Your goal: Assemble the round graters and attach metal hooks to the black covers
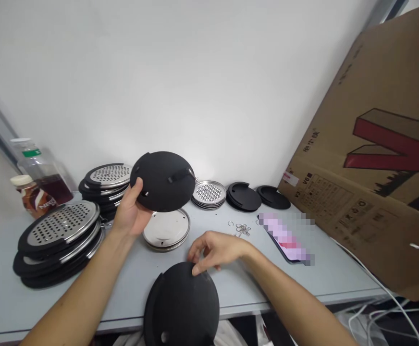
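My left hand (pixel 132 211) holds up a round black plate (pixel 159 180), thumb on its face near the lower left. A small metal ring (pixel 190 171) passes through that plate's right edge. Lower down, my right hand (pixel 218 252) pinches the top rim of a second black disc (pixel 184 307), which overlaps the table's front edge. The fingers behind that rim are partly hidden. Between the hands lies a stack of plain metal discs (pixel 166 230). Loose metal rings (pixel 243 229) lie beyond my right hand.
Black-rimmed graters (pixel 63 228) are stacked at left, with another stack (pixel 110 175) behind. Metal grater discs (pixel 209 193) and black plates (pixel 244 197) line the back. Bottles (pixel 32 194) stand far left. A phone (pixel 285 240) and a large cardboard box (pixel 368 192) are at right.
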A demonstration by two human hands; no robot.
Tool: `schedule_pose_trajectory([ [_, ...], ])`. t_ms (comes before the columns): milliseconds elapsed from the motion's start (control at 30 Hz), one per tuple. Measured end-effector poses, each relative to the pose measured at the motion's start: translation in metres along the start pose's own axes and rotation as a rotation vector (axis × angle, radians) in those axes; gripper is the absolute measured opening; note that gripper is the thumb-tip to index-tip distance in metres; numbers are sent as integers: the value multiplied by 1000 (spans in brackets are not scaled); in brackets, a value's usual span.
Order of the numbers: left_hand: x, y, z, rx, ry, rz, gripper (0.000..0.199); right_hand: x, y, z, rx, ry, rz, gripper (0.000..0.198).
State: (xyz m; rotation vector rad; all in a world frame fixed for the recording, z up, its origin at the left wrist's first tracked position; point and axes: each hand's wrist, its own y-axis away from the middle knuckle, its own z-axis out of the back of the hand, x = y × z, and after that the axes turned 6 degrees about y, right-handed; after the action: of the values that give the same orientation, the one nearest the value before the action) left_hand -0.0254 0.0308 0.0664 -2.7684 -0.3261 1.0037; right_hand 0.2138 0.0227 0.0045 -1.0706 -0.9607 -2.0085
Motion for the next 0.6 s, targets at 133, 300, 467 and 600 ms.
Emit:
schedule_pose_trajectory([
  [133, 9, 1, -3, -56, 38, 85, 27, -12, -2, 4, 14, -18, 13, 34],
  [300, 16, 6, -2, -47, 35, 142, 27, -29, 6, 36, -280, -35, -19, 32],
  [467, 16, 9, 1, 2, -41, 146, 27, -28, 0, 36, -541, -11, -40, 27],
  [600, 21, 13, 0, 8, -112, 116, 34, -7, 1, 21, -1036, 0, 138, 29],
])
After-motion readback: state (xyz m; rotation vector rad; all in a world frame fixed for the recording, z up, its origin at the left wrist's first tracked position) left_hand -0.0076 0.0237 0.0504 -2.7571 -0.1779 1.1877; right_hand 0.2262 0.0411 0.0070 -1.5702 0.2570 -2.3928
